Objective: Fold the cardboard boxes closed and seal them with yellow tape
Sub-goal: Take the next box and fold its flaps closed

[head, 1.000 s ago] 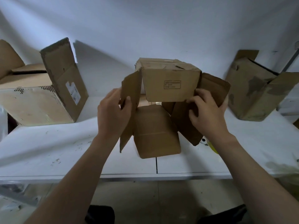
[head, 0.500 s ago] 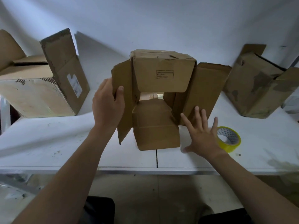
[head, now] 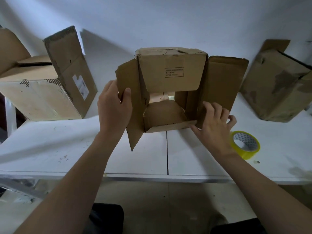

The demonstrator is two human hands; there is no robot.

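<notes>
Packing workrm: scuffed white bench (head: 50,149), bare white wall (head: 152,17); worn cardboard left box (head: 42,98) at 10 o'clock, centre box (head: 172,71) 12, right box (head: 273,92) 2; tape roll (head: 244,154) 4.

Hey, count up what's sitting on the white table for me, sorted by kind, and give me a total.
Cardboard boxes: 3 (left box, middle box, right box)
Yellow tape roll: 1
Total: 4
</notes>
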